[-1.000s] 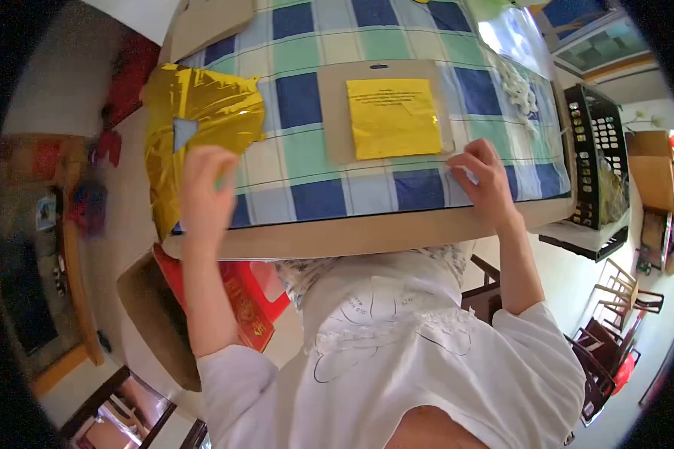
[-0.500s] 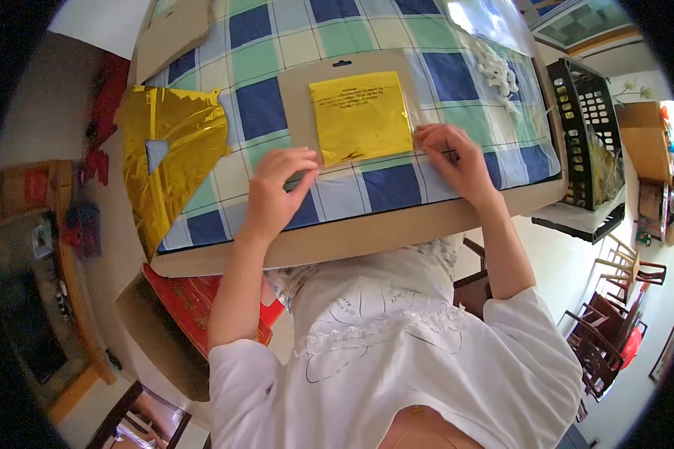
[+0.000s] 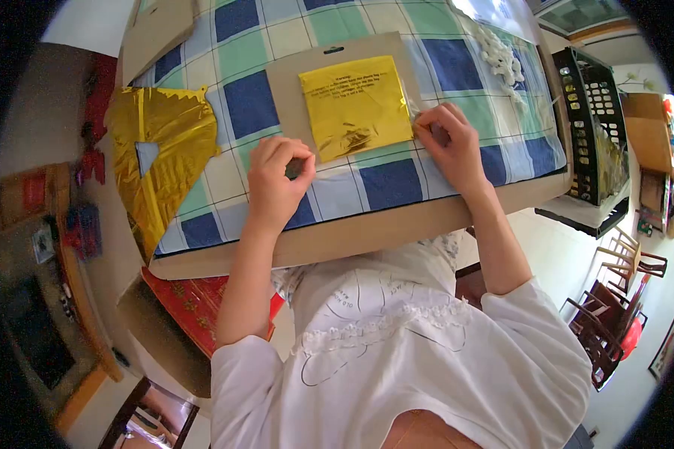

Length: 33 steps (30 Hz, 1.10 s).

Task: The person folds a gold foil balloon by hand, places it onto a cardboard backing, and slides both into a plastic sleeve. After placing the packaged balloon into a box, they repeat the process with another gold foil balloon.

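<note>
While flat, yellow packet point(image 3: 357, 105) between hands' fingers point(image 3: 437, 117)

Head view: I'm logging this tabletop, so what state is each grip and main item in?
Yellow packet: lying flat, lower part creased
Slotted cardboard: flat beneath the packet
Checked cloth: spread out
Gold foil: spread out, wrinkled
White bundle: bunched up
Left grip: curled, hold unclear
Right grip: curled by the packet's right edge, hold unclear

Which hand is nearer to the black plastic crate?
Right hand. It is beside the right edge of the yellow packet, left of the crate; the left hand is farther, near the packet's lower left corner.
</note>
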Each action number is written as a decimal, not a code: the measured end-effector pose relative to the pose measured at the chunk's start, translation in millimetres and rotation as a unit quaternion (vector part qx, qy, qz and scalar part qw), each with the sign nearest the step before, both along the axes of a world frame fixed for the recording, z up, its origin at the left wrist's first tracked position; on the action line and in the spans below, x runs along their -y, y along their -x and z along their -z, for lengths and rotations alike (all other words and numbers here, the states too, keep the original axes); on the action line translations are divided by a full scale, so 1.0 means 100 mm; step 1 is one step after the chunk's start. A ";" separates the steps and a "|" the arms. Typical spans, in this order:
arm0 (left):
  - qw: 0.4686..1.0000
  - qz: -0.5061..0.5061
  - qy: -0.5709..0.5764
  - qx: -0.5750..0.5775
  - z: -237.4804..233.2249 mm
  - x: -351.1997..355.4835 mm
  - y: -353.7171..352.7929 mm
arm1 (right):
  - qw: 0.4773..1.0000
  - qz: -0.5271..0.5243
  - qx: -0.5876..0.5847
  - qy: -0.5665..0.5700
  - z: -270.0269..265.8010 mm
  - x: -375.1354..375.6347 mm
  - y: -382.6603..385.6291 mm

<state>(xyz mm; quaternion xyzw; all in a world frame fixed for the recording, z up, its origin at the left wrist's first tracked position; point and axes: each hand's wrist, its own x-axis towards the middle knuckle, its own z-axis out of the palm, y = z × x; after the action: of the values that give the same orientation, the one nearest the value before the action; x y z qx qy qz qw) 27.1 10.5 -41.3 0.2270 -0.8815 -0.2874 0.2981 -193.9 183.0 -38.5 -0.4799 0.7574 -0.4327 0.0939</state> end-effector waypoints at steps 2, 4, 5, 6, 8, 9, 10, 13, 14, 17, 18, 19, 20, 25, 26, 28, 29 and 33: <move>1.000 -0.002 0.010 0.010 0.02 -0.01 0.00 | 1.000 0.007 -0.003 -0.002 -0.02 0.00 -0.02; 1.000 -0.007 0.009 0.026 0.03 -0.02 -0.01 | 0.999 0.021 0.022 -0.008 -0.06 0.01 -0.05; 0.999 -0.014 0.020 0.025 0.03 -0.02 -0.01 | 1.000 0.029 0.001 -0.006 -0.05 0.01 -0.06; 0.999 -0.023 0.031 0.023 0.01 -0.01 0.00 | 0.999 0.037 -0.021 -0.004 -0.04 0.01 -0.05; 0.998 -0.036 0.050 0.021 0.00 -0.01 0.00 | 0.997 0.045 -0.062 0.004 -0.01 0.01 -0.05; 0.997 -0.040 0.058 0.021 0.00 -0.01 0.00 | 0.995 0.046 -0.083 0.010 0.00 0.02 -0.05; 0.997 -0.044 0.067 0.020 0.00 0.00 0.01 | 0.993 0.047 -0.103 0.016 0.00 0.02 -0.04; 0.997 -0.056 0.049 0.018 0.05 0.04 0.00 | 0.988 0.072 -0.134 -0.006 0.06 0.04 -0.03; 0.997 -0.058 0.044 0.015 0.07 0.04 0.00 | 0.989 0.082 -0.123 -0.007 0.07 0.04 -0.03; 0.997 -0.064 0.029 0.020 0.10 0.05 0.02 | 0.991 0.104 -0.089 -0.002 0.10 0.08 -0.05; 0.997 -0.064 0.027 0.029 0.09 0.06 0.03 | 0.991 0.107 -0.078 0.005 0.11 0.09 -0.05; 0.997 -0.064 0.023 0.038 0.08 0.07 0.03 | 0.992 0.110 -0.066 0.012 0.11 0.09 -0.04; 0.997 -0.065 0.037 0.037 0.09 0.08 0.02 | 0.991 0.117 -0.061 -0.011 0.10 0.10 -0.02; 0.994 -0.083 0.047 0.051 0.12 0.13 0.01 | 0.976 0.163 -0.090 -0.114 0.05 0.22 0.14; 0.994 -0.085 0.036 0.056 0.12 0.15 0.02 | 0.975 0.161 -0.073 -0.136 0.03 0.25 0.18; 0.994 -0.089 0.012 0.065 0.11 0.17 0.02 | 0.971 0.154 -0.038 -0.181 -0.01 0.28 0.25; 0.994 -0.085 -0.003 0.075 0.10 0.18 0.02 | 0.972 0.155 -0.034 -0.174 0.00 0.30 0.30; 0.992 -0.076 -0.035 0.092 0.03 0.19 0.04 | 0.984 0.140 -0.019 -0.107 0.15 0.26 0.38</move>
<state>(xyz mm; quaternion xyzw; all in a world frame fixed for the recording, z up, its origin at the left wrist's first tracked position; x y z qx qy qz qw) 23.2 -8.4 -44.4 0.3290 -0.8749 -0.2721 0.2284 -232.1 157.0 -53.9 -0.3645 0.8606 -0.3489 0.0691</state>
